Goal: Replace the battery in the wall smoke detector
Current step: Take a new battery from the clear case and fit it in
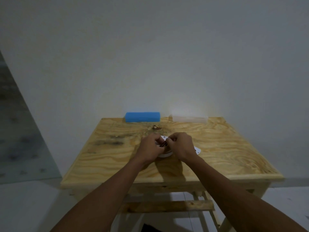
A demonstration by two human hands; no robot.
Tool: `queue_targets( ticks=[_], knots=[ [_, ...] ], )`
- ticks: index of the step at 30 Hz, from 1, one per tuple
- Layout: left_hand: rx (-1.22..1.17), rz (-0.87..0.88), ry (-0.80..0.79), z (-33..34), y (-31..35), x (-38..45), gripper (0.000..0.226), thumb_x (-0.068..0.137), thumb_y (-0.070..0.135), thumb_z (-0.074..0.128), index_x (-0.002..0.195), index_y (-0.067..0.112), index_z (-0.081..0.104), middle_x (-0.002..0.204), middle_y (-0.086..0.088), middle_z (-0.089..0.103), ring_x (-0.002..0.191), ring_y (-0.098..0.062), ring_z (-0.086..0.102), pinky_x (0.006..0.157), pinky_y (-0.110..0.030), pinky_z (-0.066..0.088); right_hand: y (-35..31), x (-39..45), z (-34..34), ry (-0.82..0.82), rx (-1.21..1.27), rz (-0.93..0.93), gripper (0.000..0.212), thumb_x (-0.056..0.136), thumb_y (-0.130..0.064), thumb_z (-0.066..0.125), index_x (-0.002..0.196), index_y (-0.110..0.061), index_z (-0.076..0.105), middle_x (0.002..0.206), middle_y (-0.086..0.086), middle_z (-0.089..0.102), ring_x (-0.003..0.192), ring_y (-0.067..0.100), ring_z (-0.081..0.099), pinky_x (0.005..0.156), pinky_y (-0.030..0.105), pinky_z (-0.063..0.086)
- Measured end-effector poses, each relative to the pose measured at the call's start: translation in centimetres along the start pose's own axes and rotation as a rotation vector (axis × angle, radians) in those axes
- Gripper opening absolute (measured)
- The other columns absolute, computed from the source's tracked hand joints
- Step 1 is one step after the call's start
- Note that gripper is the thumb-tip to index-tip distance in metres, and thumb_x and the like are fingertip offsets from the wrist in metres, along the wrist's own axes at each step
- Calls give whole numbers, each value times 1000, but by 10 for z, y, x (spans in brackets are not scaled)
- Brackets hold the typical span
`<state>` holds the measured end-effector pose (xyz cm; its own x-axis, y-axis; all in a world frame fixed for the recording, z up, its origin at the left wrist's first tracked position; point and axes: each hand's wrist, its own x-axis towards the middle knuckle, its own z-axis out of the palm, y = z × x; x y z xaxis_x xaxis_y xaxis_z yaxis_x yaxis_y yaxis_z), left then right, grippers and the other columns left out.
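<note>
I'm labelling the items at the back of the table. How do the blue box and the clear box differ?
The blue box is opaque and bright, and stands out sharply against the wall; the clear box is translucent, pale and hard to make out. The blue box lies left of centre; the clear box lies to its right, with a gap between them. Both are long, low blocks lying flat along the far edge of the wooden table.

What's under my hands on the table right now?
A white round smoke detector lies on the wooden table, with something small and dark at its middle under the fingers. A second white piece shows beside the right hand. The left hand covers the rest.
</note>
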<state>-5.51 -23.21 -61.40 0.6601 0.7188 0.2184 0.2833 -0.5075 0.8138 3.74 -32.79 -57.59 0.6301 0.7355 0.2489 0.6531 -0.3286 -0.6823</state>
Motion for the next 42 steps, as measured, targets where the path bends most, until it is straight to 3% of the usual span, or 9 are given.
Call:
queue_targets(
  ticks=[6,12,16,19,22,26,31,36,42],
  knots=[
    [-42,35,50,2,0,-2,20,71,25,85,77,12,71,92,1,66,84,-9,60,71,-24,49,3,8,4,43,-9,83,20,86,-16,61,79,-5,76,80,14,74,78,25,66,62,29,48],
    [-24,33,54,2,-3,-4,18,62,43,76,69,30,66,94,7,65,97,-18,59,88,-45,52,6,-1,2,-15,0,-68,21,84,-6,54,78,-7,74,78,12,73,69,20,64,61,26,49],
    [-8,33,43,5,-7,-2,21,58,50,66,69,32,65,94,12,63,102,-20,56,93,-50,48,12,-12,4,-28,-55,-121,28,84,-4,54,103,-6,74,88,6,58,81,18,51,59,14,33],
    [0,39,43,5,-8,-2,21,60,45,66,71,27,67,93,11,64,100,-20,56,94,-51,46,10,-13,-1,-81,-39,-124,28,84,-2,52,102,-6,74,90,13,63,86,25,57,66,26,39],
    [-10,36,42,5,-7,-3,21,68,39,77,81,24,71,96,9,64,104,-20,55,94,-48,49,5,-1,-12,-176,-13,-55,23,90,-15,54,97,-6,74,93,12,73,87,24,67,72,31,51],
    [7,55,58,4,-11,-7,24,78,30,78,101,24,72,106,5,61,111,-20,55,94,-42,51,0,12,-11,-182,-28,30,27,90,-26,61,100,-4,74,99,12,73,85,21,67,64,24,49],
    [0,45,-39,-10,-18,-15,61,76,40,82,129,17,62,123,4,54,110,-9,52,77,-4,40,-2,18,-5,-261,-28,99,21,87,-17,62,99,-5,76,94,12,74,67,11,59,52,18,43],
    [22,97,-11,-10,-20,-16,62,75,32,81,132,15,60,121,-1,54,112,-17,55,89,-21,46,-3,25,-8,-300,87,231,12,86,-10,63,88,-4,73,70,5,62,55,9,51,44,19,37],
    [-11,91,0,-8,-24,-15,65,74,40,82,132,18,60,122,2,53,113,-15,54,93,-25,48,-7,21,-3,-225,-128,83,24,86,-22,68,97,-2,73,99,13,72,91,24,66,73,33,51]
  ],
)
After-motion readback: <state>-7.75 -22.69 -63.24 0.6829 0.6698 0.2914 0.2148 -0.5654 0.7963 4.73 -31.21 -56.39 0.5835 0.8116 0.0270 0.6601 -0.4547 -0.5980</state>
